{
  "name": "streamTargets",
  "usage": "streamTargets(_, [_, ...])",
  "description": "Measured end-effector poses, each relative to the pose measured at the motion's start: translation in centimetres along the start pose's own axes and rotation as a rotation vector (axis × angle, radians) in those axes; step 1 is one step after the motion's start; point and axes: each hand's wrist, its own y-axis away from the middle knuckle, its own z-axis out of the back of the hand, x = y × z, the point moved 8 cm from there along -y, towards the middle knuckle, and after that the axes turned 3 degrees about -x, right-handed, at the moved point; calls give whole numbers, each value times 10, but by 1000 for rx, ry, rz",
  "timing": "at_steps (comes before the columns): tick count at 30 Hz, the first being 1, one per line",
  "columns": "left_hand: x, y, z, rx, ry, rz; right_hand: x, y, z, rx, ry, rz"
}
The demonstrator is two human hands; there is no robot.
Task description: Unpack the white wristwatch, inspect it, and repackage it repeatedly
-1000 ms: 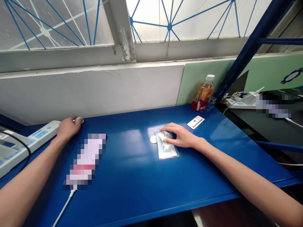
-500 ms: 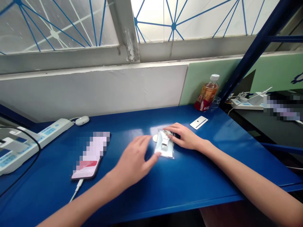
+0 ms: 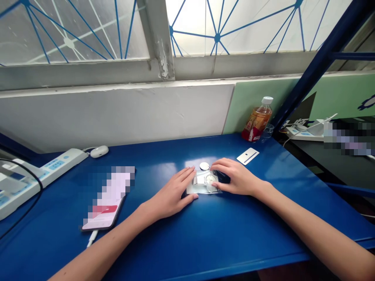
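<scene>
A clear plastic packet [image 3: 200,189] lies flat on the blue table, with a silvery-white item and a round dial-like part inside. My left hand [image 3: 177,193] rests at its left end, fingers stretched out and thumb apart. At the other end, my right hand [image 3: 236,177] has its fingers and thumb curled around the packet's edge, touching it. Just behind the packet sits a small white disc [image 3: 204,166]. A white card [image 3: 247,156] lies beyond my right hand.
A charging phone [image 3: 108,201] lies on the left of the table [image 3: 234,230], with a power strip [image 3: 58,166] and a white rounded device [image 3: 99,151] behind it. A drink bottle [image 3: 257,121] stands at the back right, beside a blue frame post [image 3: 316,64].
The packet has turned from upright to sideways under my right hand. My left hand has moved right onto its left end. The white disc now shows behind the packet instead of at its left.
</scene>
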Motion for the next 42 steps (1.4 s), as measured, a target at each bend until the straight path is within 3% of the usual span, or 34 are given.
streamTargets(7, [2,-1,-3,-29,26,4,-6,9,-2,17,-50,-71])
streamTargets(16, [6,-1,6,-55,-10,58,-2,13,-1,107,-20,-28])
streamTargets(21, [2,-2,10,-120,-85,-2,-1,15,-3,134,1,-1])
streamTargets(24, [-2,-4,10,-160,-113,-63,3,15,-2,77,19,53])
streamTargets(28, [-5,-3,19,-296,-69,-109,15,14,12,-142,-74,113])
streamTargets(31, [-7,3,30,-443,53,-117,16,11,18,-246,-285,5])
streamTargets(36, [-10,12,39,-627,146,-124,-9,12,2,-221,-635,-409])
streamTargets(39, [-9,7,31,-519,110,-92,-21,16,-8,-190,-730,-534])
streamTargets(42, [-3,0,20,-346,59,-28,-25,18,-12,-157,-619,-535])
